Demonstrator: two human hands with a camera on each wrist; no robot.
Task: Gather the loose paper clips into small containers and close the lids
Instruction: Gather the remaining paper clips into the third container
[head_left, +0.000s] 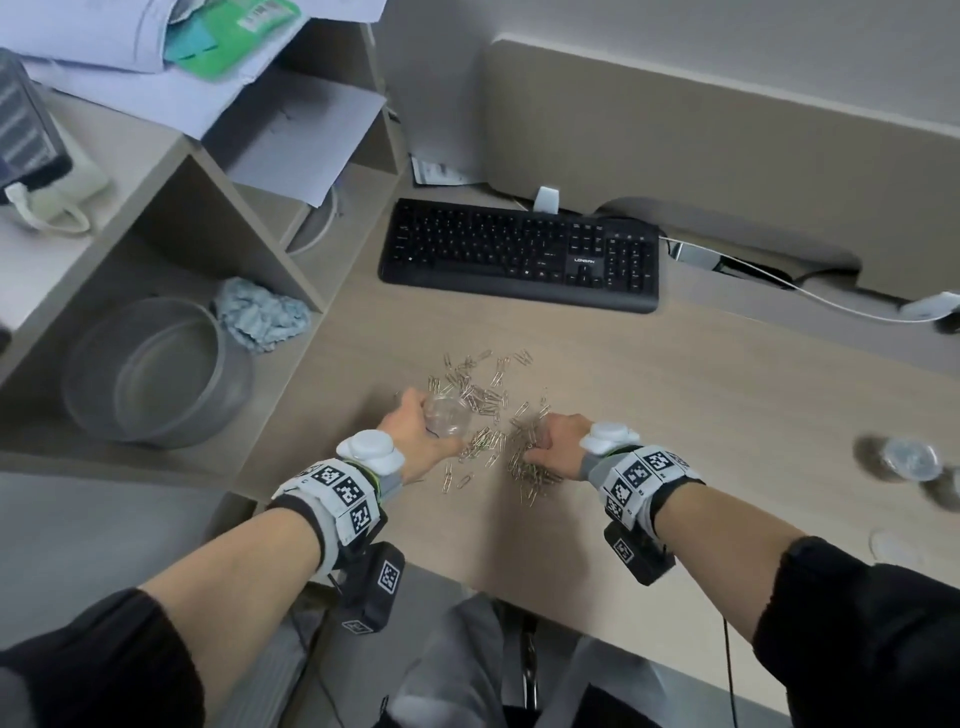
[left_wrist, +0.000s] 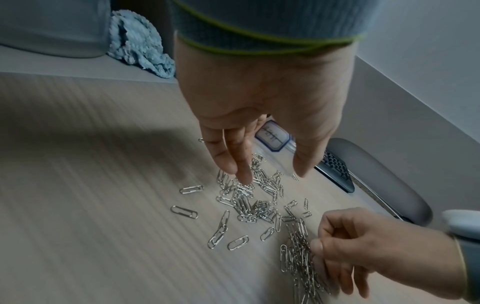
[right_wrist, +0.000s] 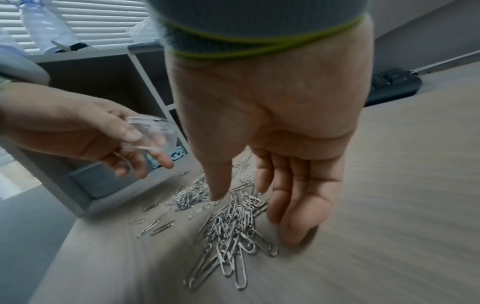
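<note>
Loose silver paper clips (head_left: 483, 400) lie scattered on the wooden desk (head_left: 675, 389), with a denser heap (right_wrist: 231, 226) near the front. My left hand (head_left: 421, 421) grips a small clear container (head_left: 448, 415) just above the left side of the scatter; the same container (right_wrist: 152, 133) shows in the right wrist view, tilted between thumb and fingers. My right hand (head_left: 540, 441) rests on the heap, thumb (right_wrist: 218, 185) and loosely bent fingers (right_wrist: 298, 222) on either side of it. It encloses no clips that I can see.
More small clear containers (head_left: 909, 460) and a lid (head_left: 893, 545) sit at the desk's right. A black keyboard (head_left: 519, 254) lies behind the clips. In the shelf unit on the left stand a grey round tin (head_left: 156, 374) and a crumpled blue cloth (head_left: 260, 314). The desk's front edge (head_left: 467, 582) runs under my wrists.
</note>
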